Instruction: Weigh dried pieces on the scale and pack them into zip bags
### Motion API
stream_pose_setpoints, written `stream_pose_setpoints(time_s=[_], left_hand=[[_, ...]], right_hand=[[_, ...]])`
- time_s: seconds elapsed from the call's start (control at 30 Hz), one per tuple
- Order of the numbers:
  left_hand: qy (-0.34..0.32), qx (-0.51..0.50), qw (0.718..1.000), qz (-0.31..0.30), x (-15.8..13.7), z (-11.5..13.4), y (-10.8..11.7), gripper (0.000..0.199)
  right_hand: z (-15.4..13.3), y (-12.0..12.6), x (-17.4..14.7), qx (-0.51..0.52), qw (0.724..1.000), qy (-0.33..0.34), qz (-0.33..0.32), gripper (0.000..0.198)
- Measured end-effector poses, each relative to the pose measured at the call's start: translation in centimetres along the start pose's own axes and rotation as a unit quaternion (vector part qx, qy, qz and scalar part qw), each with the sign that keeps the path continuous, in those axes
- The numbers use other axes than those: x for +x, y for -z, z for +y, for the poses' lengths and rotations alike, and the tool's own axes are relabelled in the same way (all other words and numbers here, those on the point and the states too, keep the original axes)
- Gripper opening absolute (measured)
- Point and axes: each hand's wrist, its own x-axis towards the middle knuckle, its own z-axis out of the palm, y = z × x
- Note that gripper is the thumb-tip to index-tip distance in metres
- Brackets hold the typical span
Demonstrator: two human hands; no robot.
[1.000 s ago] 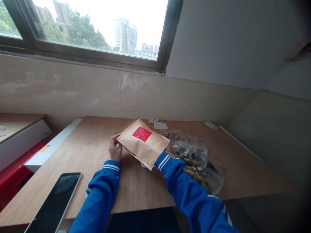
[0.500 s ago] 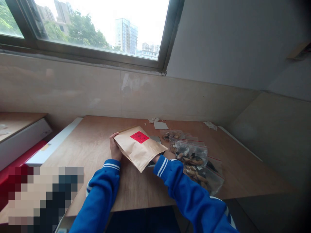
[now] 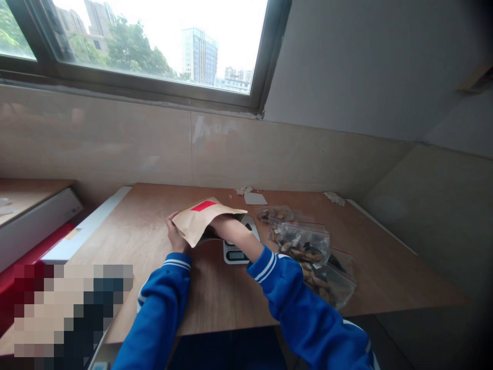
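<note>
A brown kraft paper bag [image 3: 187, 222] with a red label [image 3: 203, 205] is tilted above the table, its mouth facing right and towards me. My left hand [image 3: 176, 234] grips the bag's left side. Into the mouth reaches my right hand [image 3: 233, 230]; the wrist shows, while the fingers are hidden inside. Under and beside my right wrist stands a white digital kitchen scale [image 3: 231, 259] with a small display, and a dark piece lies on its top. To the right are several clear zip bags [image 3: 304, 249] holding dried brown and black pieces.
Near the wall lie a white card [image 3: 256, 199] and crumpled whitish scraps [image 3: 243, 190], with another scrap [image 3: 334, 199] at the back right. The wooden table [image 3: 208, 303] ends close in front of me. A window [image 3: 162, 46] is above.
My right hand has gone deeper into the paper bag. The bag has tipped and shifted left, so its mouth now shows, and more of the scale is uncovered.
</note>
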Motion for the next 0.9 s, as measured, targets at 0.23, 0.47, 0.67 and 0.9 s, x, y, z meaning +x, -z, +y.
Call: stream_pose_setpoints(time_s=[0.23, 0.47, 0.67, 0.9], left_hand=[[0.053, 0.079, 0.995, 0.042, 0.6, -0.2, -0.3, 0.057], [0.086, 0.097, 0.991, 0.036, 0.8, 0.0, -0.4, 0.059], [0.099, 0.096, 0.99, 0.04, 0.7, 0.4, -0.5, 0.059], [0.109, 0.092, 0.988, 0.067, 0.9, 0.2, -0.5, 0.056]], right_hand=[[1.2, 4.4, -0.2, 0.076, 0.988, 0.058, -0.121, 0.037], [1.6, 5.4, -0.4, 0.094, 0.993, 0.013, -0.067, 0.032], [2.1, 5.1, -0.8, 0.151, 0.988, -0.012, -0.039, 0.025], [4.5, 4.4, -5.4, 0.152, 0.931, -0.163, 0.288, 0.029]])
